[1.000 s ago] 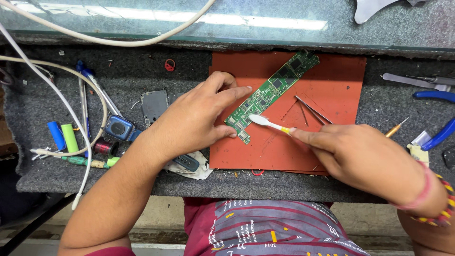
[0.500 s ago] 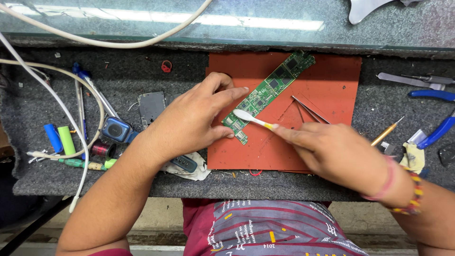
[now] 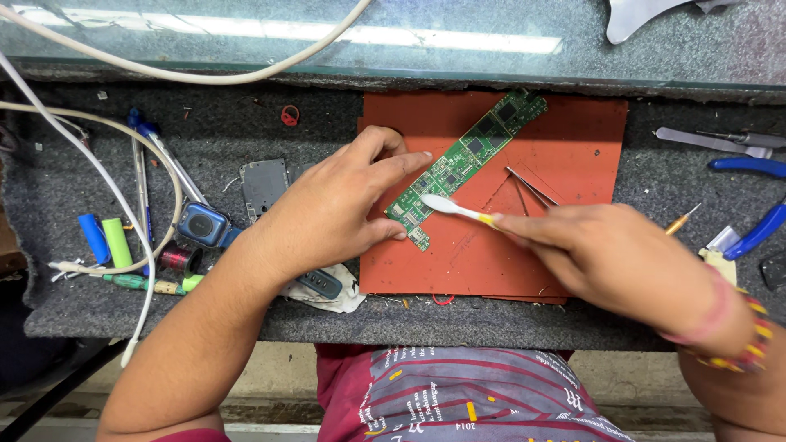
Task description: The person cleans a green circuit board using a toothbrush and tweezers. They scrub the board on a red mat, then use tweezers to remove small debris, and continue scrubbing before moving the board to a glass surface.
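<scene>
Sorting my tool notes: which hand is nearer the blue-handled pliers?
Right. The right hand lies just left of the blue-handled pliers; the left hand sits far across the red mat.
</scene>
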